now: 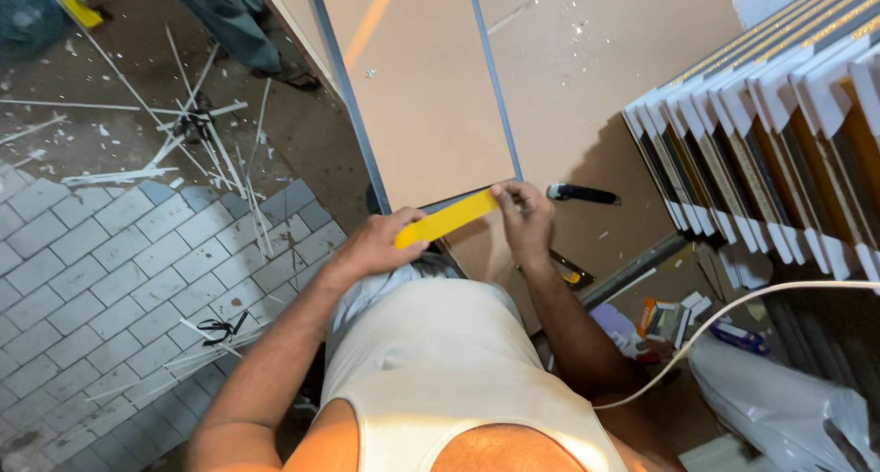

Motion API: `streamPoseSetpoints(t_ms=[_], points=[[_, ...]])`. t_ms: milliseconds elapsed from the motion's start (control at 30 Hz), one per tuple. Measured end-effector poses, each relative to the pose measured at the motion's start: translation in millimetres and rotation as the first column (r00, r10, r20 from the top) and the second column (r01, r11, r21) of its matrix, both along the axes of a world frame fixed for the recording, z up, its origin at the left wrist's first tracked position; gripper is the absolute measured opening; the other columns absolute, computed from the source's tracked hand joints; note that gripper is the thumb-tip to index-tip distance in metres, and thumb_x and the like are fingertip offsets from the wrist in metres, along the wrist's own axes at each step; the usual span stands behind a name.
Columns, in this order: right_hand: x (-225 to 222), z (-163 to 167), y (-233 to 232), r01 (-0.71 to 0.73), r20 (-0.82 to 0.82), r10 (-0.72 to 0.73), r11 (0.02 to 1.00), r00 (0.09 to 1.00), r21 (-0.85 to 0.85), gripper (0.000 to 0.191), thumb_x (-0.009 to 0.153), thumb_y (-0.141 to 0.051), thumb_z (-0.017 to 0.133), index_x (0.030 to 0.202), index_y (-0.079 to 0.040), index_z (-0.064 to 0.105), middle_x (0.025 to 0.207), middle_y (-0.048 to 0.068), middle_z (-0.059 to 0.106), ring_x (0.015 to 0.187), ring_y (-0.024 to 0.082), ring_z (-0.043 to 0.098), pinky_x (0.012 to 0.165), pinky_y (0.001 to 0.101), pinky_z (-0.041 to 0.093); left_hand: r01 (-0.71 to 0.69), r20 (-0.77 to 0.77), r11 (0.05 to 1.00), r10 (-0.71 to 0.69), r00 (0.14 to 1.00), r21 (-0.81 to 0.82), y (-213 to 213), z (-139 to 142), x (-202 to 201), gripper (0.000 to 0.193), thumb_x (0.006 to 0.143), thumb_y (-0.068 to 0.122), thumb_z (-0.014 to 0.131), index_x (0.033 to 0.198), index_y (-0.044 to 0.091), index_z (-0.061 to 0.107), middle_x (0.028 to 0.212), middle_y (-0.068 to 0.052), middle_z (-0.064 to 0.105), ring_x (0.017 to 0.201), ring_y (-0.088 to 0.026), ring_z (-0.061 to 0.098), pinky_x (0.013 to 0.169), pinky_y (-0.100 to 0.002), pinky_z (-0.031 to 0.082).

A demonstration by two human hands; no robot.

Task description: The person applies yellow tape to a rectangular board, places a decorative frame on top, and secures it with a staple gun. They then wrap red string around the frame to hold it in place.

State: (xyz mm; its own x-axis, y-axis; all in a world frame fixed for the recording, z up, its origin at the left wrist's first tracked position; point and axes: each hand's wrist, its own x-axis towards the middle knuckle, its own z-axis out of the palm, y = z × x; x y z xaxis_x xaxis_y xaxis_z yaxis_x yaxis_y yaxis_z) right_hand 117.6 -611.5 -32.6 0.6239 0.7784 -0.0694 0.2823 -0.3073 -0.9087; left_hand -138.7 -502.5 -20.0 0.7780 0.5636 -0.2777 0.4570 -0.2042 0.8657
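Observation:
I hold a flat yellow strip (447, 219) by both ends, just above the near edge of a brown board panel (431, 96) framed by thin grey metal strips. My left hand (378, 243) grips the strip's lower left end. My right hand (522, 217) pinches its upper right end with the fingertips, next to the corner where the right grey metal strip (493, 78) meets the panel's near edge. The left grey metal strip (346, 87) runs up the panel's other side.
A black-handled tool (583, 194) lies on the brown board right of my right hand. A stack of framed panels (770, 133) leans at the right. White offcut strips (197, 133) litter the floor at left, where another person's legs (229, 18) stand. A white cord (733, 307) curves at lower right.

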Motion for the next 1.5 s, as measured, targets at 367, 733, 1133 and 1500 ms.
streamPoseSetpoints(t_ms=[367, 733, 1133, 1500], points=[[33, -30, 7, 0.069, -0.009, -0.068, 0.997, 0.998, 0.039, 0.011, 0.093, -0.011, 0.078, 0.097, 0.0, 0.076, 0.1, 0.002, 0.066, 0.077, 0.008, 0.06, 0.065, 0.0226, 0.051, -0.084, -0.068, 0.996, 0.085, 0.994, 0.015, 19, -79, -39, 0.031, 0.078, 0.024, 0.075, 0.106, 0.01, 0.077, 0.109, -0.015, 0.065, 0.075, -0.029, 0.07, 0.067, -0.039, 0.058], [20, -26, 14, 0.037, 0.231, -0.031, 0.999, 0.972, -0.018, 0.014, 0.095, -0.011, 0.079, 0.102, 0.001, 0.077, 0.086, 0.008, 0.072, 0.074, 0.011, 0.064, 0.069, 0.0259, 0.054, -0.193, -0.234, 0.961, 0.144, 0.962, -0.199, 31, -64, -34, 0.03, 0.092, 0.036, 0.073, 0.1, 0.006, 0.074, 0.096, -0.008, 0.07, 0.055, -0.016, 0.069, 0.056, -0.033, 0.057], [13, -27, 19, 0.014, 0.385, -0.007, 1.0, 0.923, -0.016, 0.014, 0.094, -0.009, 0.082, 0.104, -0.001, 0.076, 0.091, 0.009, 0.073, 0.079, 0.014, 0.07, 0.072, 0.0287, 0.058, -0.222, -0.299, 0.941, 0.141, 0.944, -0.256, 41, -62, -33, 0.029, 0.095, 0.036, 0.068, 0.098, 0.008, 0.075, 0.078, -0.006, 0.074, 0.052, -0.015, 0.068, 0.055, -0.032, 0.055], [-65, -12, 25, -0.786, 0.557, 0.773, 0.534, 0.303, -0.313, 0.086, 0.086, -0.04, 0.077, 0.151, 0.002, 0.039, 0.158, 0.02, 0.042, 0.149, 0.036, 0.038, 0.122, 0.0509, 0.032, -0.246, -0.195, 0.914, 0.189, 0.962, -0.323, 32, -58, -18, 0.027, 0.094, 0.033, 0.069, 0.099, 0.007, 0.074, 0.077, -0.004, 0.073, 0.052, -0.011, 0.065, 0.05, -0.03, 0.055]])
